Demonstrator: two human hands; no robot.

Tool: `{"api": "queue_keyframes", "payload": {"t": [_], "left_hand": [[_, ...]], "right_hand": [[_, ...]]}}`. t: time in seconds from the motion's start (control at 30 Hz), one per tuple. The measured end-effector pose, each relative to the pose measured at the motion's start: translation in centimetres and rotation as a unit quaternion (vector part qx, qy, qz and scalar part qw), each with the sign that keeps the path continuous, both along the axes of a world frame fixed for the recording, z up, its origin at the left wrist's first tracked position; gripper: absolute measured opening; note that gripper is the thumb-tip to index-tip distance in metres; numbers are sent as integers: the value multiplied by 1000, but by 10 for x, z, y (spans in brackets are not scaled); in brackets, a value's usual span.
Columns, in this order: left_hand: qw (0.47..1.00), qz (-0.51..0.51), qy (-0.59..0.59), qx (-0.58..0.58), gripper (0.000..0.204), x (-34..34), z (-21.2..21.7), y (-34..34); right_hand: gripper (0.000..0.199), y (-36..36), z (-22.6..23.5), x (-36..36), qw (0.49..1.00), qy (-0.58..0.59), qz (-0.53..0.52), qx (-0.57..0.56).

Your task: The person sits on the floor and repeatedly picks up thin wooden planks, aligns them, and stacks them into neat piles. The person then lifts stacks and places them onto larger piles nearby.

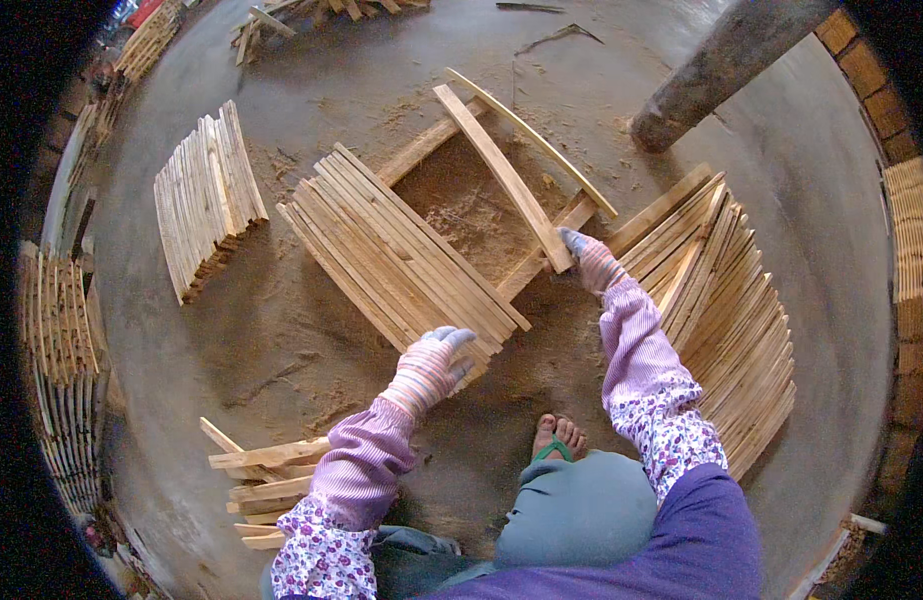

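Observation:
My right hand, in a striped glove with grey fingertips, grips the near end of a wooden slat. The slat slants away from me above two wooden bearers. Just beyond it, a thinner pale strip lies across the far bearer ends. My left hand, gloved alike, is at the near end of a row of slats laid side by side. Its fingers are stretched out and hold nothing; whether they touch the slats I cannot tell. The bearer shows between the row and the held slat.
A large slat pile fans out at my right. A smaller stack stands far left, and loose pieces lie near my left forearm. A thick post rises at the back right. Sawdust covers parts of the floor.

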State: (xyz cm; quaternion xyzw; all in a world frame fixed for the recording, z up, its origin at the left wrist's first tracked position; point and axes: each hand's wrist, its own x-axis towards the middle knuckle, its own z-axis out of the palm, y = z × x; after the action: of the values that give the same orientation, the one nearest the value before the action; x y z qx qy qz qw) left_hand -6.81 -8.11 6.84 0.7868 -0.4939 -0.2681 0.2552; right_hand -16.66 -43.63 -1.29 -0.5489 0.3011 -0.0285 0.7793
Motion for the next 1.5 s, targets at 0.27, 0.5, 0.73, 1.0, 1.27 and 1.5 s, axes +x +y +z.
{"api": "queue_keyframes", "payload": {"t": [0.27, 0.5, 0.73, 1.0, 1.27, 1.5], "left_hand": [[998, 57, -15, 28, 64, 1, -3, -47], [982, 82, -93, 141, 73, 7, -19, -83], [971, 35, -162, 171, 73, 2, -42, -103], [967, 38, -162, 194, 77, 21, -35, -68], [974, 25, -145, 174, 78, 9, -28, -90], [983, 69, -89, 145, 84, 16, -27, -76]], "right_hand": [[47, 35, 1, 0, 992, 13, 121, 15], [34, 115, 26, -8, 835, -18, 198, -513], [44, -28, 11, 36, 589, 166, -101, -785], [30, -78, -10, 68, 781, 213, -69, -583], [28, -66, -11, 11, 998, -1, -67, 19], [50, 23, 36, 24, 997, -29, 41, -57]]}}
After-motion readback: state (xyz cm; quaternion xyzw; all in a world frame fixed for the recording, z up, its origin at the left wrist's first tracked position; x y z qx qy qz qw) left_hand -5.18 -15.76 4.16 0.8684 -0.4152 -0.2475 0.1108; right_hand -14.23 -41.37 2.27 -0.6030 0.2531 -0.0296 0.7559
